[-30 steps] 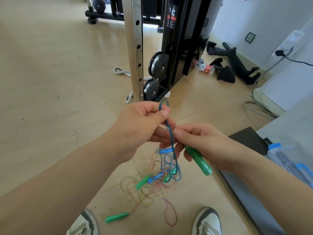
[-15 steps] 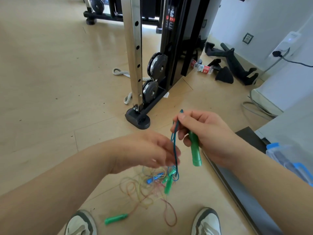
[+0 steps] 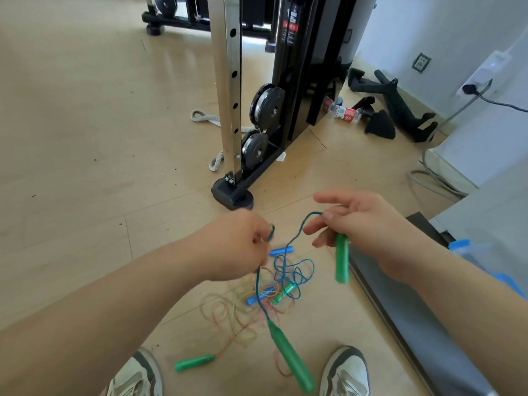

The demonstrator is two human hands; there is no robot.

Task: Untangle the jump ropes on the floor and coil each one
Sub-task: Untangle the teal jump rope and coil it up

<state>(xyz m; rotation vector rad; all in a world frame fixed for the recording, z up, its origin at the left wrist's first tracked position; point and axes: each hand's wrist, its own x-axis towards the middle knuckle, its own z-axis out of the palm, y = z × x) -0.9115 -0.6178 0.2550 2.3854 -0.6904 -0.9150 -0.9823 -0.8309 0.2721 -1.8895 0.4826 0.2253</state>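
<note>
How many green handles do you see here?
4 green handles: one in the right hand, one dangling on the cord the left hand holds, one beside the left shoe, one in the tangle. Others may hide beneath it.

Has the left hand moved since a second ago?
Yes: the left hand hid the rack foot before; now it sits lower in view, clear of it.

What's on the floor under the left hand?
A tangle of pink, yellow and blue cords with an upper blue handle, a lower blue handle and a small green handle. The left hand and forearm cover the tangle's upper-left edge.
</note>
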